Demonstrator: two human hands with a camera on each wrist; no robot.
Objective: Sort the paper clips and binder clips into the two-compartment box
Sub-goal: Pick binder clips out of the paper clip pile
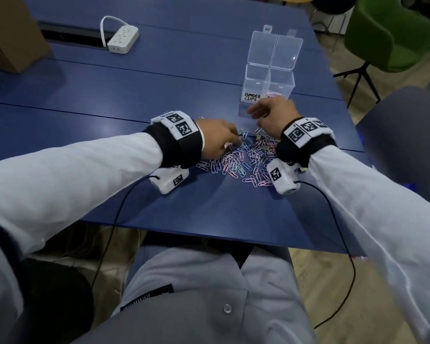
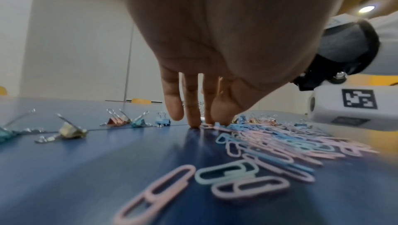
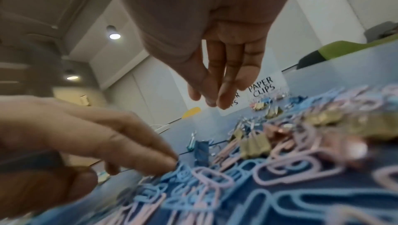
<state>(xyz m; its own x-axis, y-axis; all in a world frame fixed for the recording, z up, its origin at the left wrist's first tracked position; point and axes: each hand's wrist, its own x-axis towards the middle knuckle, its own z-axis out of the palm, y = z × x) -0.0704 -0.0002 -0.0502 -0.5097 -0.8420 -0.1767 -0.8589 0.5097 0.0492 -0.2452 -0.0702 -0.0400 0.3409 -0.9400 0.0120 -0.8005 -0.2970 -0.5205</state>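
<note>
A heap of pink and blue paper clips (image 1: 236, 165) (image 2: 269, 143) (image 3: 215, 182) lies on the blue table, with small binder clips (image 1: 265, 146) (image 2: 117, 121) (image 3: 254, 145) mixed in along its far side. Beyond it stands the clear two-compartment box (image 1: 268, 80) (image 3: 264, 75), lids open, labelled BINDER CLIPS on the left and PAPER CLIPS on the right. My left hand (image 1: 233, 138) (image 2: 210, 123) (image 3: 173, 161) points down at the heap's left edge, thumb and fingertips pinching a paper clip against the table. My right hand (image 1: 256, 114) (image 3: 212, 99) hovers above the heap in front of the box, fingers hanging straight and holding nothing.
A white power strip (image 1: 123, 39) lies at the far left by a cable slot, and a cardboard box (image 1: 13, 33) stands in the far left corner. A green chair (image 1: 387, 33) and a grey chair (image 1: 407, 135) stand to the right of the table. Camera cables hang over the near table edge (image 1: 209, 234).
</note>
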